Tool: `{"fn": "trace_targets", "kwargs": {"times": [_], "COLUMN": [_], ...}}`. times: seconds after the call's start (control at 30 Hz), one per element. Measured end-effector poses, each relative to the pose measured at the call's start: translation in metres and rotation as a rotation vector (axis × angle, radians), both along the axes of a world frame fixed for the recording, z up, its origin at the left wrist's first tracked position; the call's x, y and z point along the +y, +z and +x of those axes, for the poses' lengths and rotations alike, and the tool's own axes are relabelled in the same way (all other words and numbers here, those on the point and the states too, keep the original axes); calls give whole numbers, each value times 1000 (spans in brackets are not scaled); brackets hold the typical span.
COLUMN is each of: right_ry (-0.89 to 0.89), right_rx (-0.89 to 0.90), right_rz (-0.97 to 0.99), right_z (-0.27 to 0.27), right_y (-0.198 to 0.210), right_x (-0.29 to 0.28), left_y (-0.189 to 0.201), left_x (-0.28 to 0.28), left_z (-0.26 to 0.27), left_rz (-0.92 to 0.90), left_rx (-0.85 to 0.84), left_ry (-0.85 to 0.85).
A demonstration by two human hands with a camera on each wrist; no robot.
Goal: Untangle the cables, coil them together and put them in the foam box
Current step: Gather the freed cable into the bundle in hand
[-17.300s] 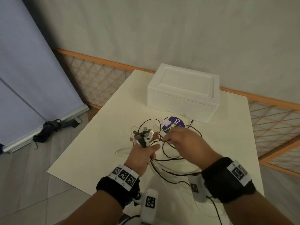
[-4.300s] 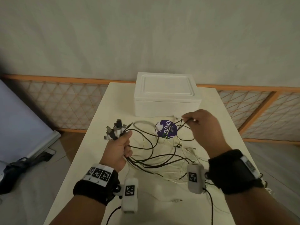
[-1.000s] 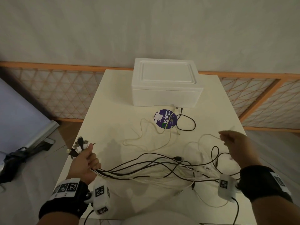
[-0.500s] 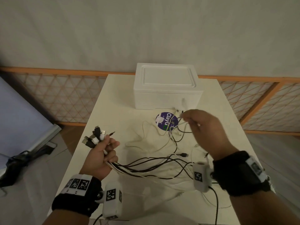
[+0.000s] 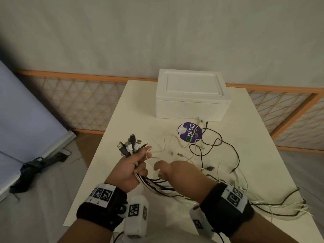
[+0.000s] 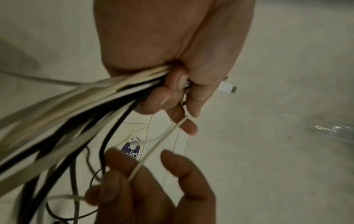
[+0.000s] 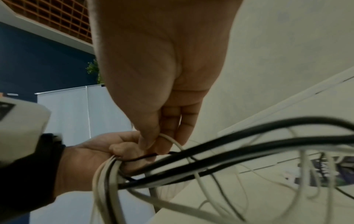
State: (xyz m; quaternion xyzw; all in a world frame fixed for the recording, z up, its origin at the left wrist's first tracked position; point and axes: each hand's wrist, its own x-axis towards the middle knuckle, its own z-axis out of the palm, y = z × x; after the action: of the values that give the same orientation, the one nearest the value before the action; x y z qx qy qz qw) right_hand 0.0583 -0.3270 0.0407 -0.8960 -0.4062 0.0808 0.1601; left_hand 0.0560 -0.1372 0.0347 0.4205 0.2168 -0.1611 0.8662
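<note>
A: Table (image 5: 122,120), cream top, set against the far wall. Biggest item on it?

B: Foam box (image 5: 192,95), white, lid on, at the far edge, centre.

A: Next down?

B: Cables (image 5: 215,151), black and white, loose on the table between the box and the near edge, trailing off to the near right. Some ends lie just near of the box, touching a purple round sticker (image 5: 190,132).

A: Hands?

B: 2 in view, both over the near left part of the table. Left hand (image 5: 130,170) is fisted round a bundle of the cables; fingers wrapped tight, strands leaving the palm toward the right. Left wrist view confirms: white and black strands squeezed under curled fingers (image 6: 162,97).

A: Right hand?

B: Right hand (image 5: 177,172) just right of the left, nearly touching it. Thumb and fingertips nip 1 white cable (image 7: 172,141); narrow pinch. That strand runs up to the left index finger in the left wrist view.

A: Plugs?

B: Plugs (image 5: 130,146) fan out above the left fist, black and white, USB type, pointing far. Count unclear.

A: Anything in the box?

B: Cannot tell; lid is closed. All visible cable is outside it.
</note>
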Motion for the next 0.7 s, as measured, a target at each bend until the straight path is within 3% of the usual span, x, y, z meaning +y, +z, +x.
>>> {"fn": "trace_targets", "kwargs": {"times": [0.17, 0.27, 0.53, 0.7], "right_ry": [-62, -38, -262, -371], "right_rx": [90, 16, 5, -249], "right_rz": [-19, 95, 301, 235], "right_z": [-2, -8, 2, 23], "right_y": [-5, -15, -9, 0], "right_x": [-20, -29, -63, -68], "left_y": [-6, -4, -10, -7], "left_x": [9, 12, 10, 4], "left_z": [1, 2, 3, 1], "left_rz": [-47, -63, 6, 4], "left_rx": [-22, -58, -44, -70], "left_ry": [24, 70, 93, -15]}}
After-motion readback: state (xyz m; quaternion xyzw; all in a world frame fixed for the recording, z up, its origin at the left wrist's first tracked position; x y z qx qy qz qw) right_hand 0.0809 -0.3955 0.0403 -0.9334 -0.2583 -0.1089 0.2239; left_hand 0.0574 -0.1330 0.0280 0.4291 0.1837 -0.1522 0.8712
